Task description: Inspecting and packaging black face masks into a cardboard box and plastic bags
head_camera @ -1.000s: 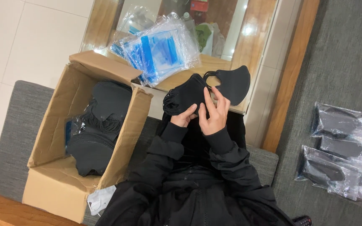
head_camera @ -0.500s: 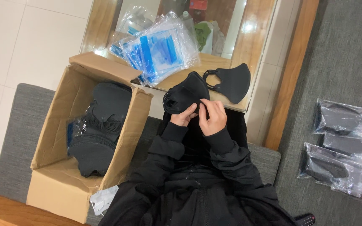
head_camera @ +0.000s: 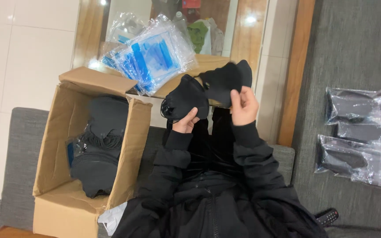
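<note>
masks (head_camera: pixel 208 90): matt black cloth, probably soft knit
cardboard box (head_camera: pixel 56 132): matt brown card
bags (head_camera: pixel 153 57): glossy clear plastic
sofa (head_camera: pixel 349 48): rough grey weave

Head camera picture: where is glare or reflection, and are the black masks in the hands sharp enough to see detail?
Head view: bright ceiling-light glare spots sit on the glossy wooden panel; the clear plastic bags shine too. The black masks held by the left hand and right hand are fairly sharp at the edges, but their dark surfaces show little detail.
</note>
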